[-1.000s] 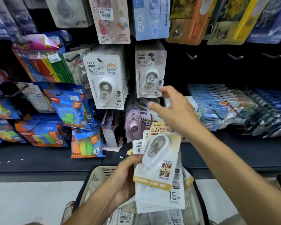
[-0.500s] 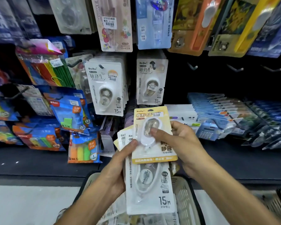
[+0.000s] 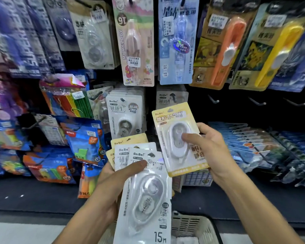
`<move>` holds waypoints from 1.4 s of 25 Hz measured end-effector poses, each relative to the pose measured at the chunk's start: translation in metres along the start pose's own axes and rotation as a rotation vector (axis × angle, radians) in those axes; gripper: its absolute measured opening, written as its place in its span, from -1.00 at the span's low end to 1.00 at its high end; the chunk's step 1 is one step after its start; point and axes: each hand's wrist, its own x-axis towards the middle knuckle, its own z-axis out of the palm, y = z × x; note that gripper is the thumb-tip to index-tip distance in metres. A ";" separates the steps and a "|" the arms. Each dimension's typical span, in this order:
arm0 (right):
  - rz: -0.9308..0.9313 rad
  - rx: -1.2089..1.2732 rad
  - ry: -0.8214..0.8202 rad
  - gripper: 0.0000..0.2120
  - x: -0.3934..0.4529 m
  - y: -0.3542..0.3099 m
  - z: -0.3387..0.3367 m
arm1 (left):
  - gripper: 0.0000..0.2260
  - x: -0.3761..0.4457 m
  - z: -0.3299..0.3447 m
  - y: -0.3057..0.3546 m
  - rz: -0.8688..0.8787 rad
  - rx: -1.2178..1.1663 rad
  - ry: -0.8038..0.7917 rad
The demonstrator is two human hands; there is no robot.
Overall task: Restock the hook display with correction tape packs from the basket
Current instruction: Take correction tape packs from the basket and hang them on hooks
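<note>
Our right hand (image 3: 212,152) pinches a yellow correction tape pack (image 3: 179,138) in front of the display, thumb on its blister. Our left hand (image 3: 113,180) grips a fanned stack of packs (image 3: 146,187) above the basket (image 3: 192,226). The empty hooks (image 3: 214,100) sit just up and right. If we miss the small hang hole, the card may bend or drop. The fanned stack could also slide loose, as only the thumb pins it.
</note>
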 end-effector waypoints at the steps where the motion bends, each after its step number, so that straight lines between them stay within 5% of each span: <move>1: -0.010 -0.004 -0.011 -0.79 -0.001 -0.001 -0.004 | -0.42 0.001 -0.003 0.001 0.001 0.007 0.008; 15: -0.012 -0.197 0.235 -0.89 0.000 0.001 -0.001 | -0.41 0.002 0.002 0.011 0.068 0.026 -0.012; 21: 0.223 -0.261 0.107 -0.48 -0.019 0.007 0.009 | -0.44 0.003 0.012 0.011 0.129 -0.010 0.014; 24: 0.276 -0.218 -0.238 -0.56 -0.045 0.014 0.016 | -0.45 0.005 0.023 0.010 0.152 -0.059 0.012; 30: 0.174 0.131 -0.117 -0.61 -0.049 0.000 -0.007 | -0.45 0.009 0.052 0.006 0.107 -0.085 -0.178; 35: 0.195 0.264 -0.050 -0.56 -0.052 0.000 -0.014 | -0.10 0.014 0.057 0.004 0.069 -0.092 -0.300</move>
